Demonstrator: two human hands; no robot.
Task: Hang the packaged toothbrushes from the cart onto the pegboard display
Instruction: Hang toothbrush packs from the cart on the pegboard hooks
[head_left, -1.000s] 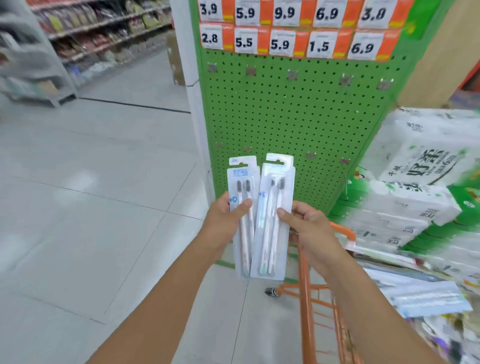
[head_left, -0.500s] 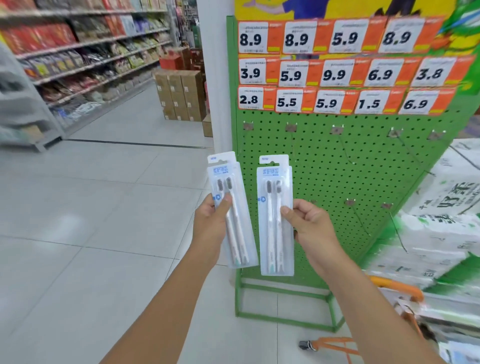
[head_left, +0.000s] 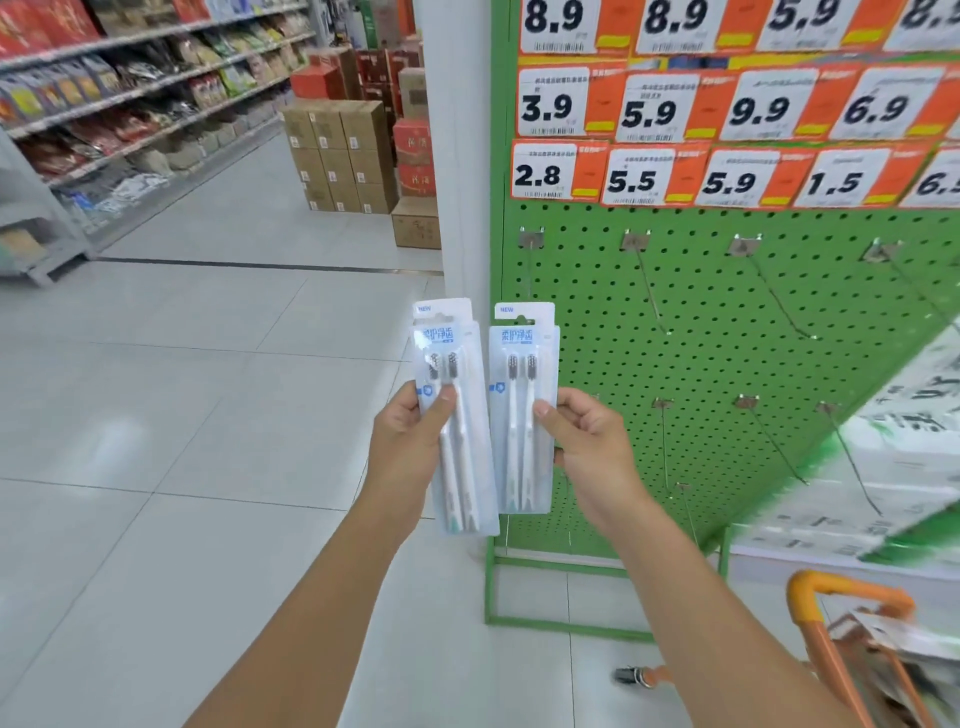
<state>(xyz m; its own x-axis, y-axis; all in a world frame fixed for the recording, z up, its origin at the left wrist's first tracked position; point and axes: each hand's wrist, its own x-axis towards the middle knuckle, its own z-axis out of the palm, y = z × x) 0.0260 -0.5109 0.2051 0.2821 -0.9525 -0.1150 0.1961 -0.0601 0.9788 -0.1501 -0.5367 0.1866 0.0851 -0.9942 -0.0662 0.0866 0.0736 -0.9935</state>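
My left hand (head_left: 408, 436) grips a clear pack of two white toothbrushes (head_left: 457, 415), thumb across its front. A second, matching pack (head_left: 522, 410) is pinched upright by my right hand (head_left: 587, 441). Both packs are held side by side, slightly apart, in front of the lower left part of the green pegboard (head_left: 701, 322). Bare metal hooks (head_left: 647, 280) stick out of the board in two rows, with nothing on them. The orange cart (head_left: 852, 639) stands at the lower right, holding more packaged goods.
Orange price tags (head_left: 654, 176) line the board's top. A white pillar (head_left: 457, 156) adjoins its left edge. Stacked paper-goods packs (head_left: 893, 457) crowd the right. Cardboard boxes (head_left: 343, 156) and stocked shelves (head_left: 104, 104) lie beyond an open tiled floor on the left.
My view has risen from the cart toward the pegboard. The two packs, first overlapping, have separated and lifted higher in front of the board. The cart has dropped to the lower right corner.
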